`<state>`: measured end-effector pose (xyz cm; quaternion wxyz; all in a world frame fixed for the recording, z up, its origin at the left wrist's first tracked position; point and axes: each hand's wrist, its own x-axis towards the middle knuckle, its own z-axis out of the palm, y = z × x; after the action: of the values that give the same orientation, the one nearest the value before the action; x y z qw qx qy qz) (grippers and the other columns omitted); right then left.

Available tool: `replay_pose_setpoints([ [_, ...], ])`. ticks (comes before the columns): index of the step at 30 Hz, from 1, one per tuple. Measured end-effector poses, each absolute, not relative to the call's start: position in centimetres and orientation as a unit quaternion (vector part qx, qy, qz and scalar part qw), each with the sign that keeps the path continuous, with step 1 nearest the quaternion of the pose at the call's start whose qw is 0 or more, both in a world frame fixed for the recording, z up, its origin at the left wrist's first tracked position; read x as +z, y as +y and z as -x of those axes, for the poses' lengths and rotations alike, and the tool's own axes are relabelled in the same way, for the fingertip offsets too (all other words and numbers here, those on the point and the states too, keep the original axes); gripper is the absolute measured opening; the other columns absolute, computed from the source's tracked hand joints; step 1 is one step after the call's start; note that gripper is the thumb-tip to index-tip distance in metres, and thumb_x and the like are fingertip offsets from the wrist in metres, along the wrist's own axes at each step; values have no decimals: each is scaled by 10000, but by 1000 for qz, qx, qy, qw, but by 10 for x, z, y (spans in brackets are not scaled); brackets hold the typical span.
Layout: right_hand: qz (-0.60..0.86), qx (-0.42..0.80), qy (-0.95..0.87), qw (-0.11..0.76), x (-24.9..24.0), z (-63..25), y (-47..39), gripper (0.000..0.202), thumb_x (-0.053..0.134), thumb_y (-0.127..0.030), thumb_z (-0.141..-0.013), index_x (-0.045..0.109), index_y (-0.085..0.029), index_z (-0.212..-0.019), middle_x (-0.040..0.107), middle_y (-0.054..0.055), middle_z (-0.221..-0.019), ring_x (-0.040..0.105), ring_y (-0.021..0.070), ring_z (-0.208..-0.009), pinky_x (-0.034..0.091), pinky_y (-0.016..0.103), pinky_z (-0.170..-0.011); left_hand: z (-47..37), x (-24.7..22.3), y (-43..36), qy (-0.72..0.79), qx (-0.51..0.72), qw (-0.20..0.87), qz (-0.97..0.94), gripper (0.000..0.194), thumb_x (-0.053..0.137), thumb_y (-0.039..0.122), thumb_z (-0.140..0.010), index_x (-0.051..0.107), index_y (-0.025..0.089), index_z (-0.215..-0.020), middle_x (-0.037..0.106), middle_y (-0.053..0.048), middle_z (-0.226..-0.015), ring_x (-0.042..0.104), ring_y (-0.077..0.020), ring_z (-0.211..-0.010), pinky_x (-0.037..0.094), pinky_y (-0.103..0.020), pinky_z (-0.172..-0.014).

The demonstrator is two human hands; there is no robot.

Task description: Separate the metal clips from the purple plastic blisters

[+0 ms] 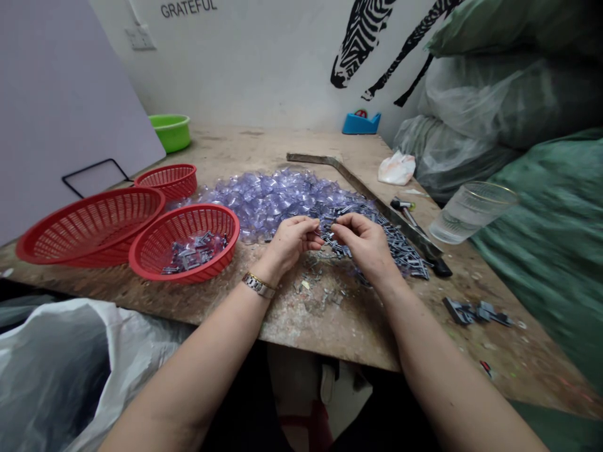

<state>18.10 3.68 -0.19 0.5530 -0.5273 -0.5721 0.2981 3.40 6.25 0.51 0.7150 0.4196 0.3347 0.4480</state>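
Now both hands work close together above the scuffed wooden tabletop (pixel 311 329), left hand (pixel 296 238) and right hand (pixel 362 243) with thumbs and fingers curled narrow; I can't tell what they pinch. Just beyond sits a glossy heap of clear, violet-tinted plastic pieces (pixel 261 201), slim grey bars (pixel 406 254) spill beside the right hand, and a round, slatted red basket (pixel 188 220) holds mixed bits (pixel 194 252).

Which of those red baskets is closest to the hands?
The front basket, holding grey pieces, is closest to the left hand. The wide basket lies farther left, and the small basket sits farther back.
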Motion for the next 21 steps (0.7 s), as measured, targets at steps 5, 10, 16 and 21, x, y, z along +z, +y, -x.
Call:
replay_pose_setpoints([
  [5, 537, 263, -588, 545, -1, -180, 35, 146, 619, -332, -706, 593, -189, -690, 564, -27, -612, 496, 126, -598, 385, 270, -601, -35, 8, 60, 335, 439, 720, -421, 138, 608, 139, -813, 542, 103, -698, 570, 16, -589, 584, -68, -479, 449, -174, -481],
  [10, 545, 182, -633, 519, 1, -178, 31, 133, 581, -290, -744, 554, -201, -648, 561, -20, -610, 494, 137, -604, 378, 274, -619, -35, 10, 59, 341, 439, 717, -421, 164, 546, 93, -845, 533, 101, -682, 561, 22, -573, 579, -59, -460, 450, -161, -468],
  [16, 552, 42, -669, 496, 1, -171, 27, 160, 548, -213, -764, 475, -217, -622, 554, 5, -650, 506, 164, -648, 377, 292, -652, -33, 7, 61, 328, 425, 713, -451, 195, 536, 98, -862, 523, 109, -668, 565, 23, -528, 575, -56, -456, 459, -147, -473],
  [21, 539, 33, -689, 484, 1, -170, 25, 173, 538, -191, -773, 455, -218, -624, 537, 3, -642, 490, 158, -631, 363, 287, -633, -29, 7, 64, 335, 393, 702, -490, 196, 558, 125, -868, 514, 111, -677, 587, 14, -527, 556, -46, -424, 451, -138, -461],
])
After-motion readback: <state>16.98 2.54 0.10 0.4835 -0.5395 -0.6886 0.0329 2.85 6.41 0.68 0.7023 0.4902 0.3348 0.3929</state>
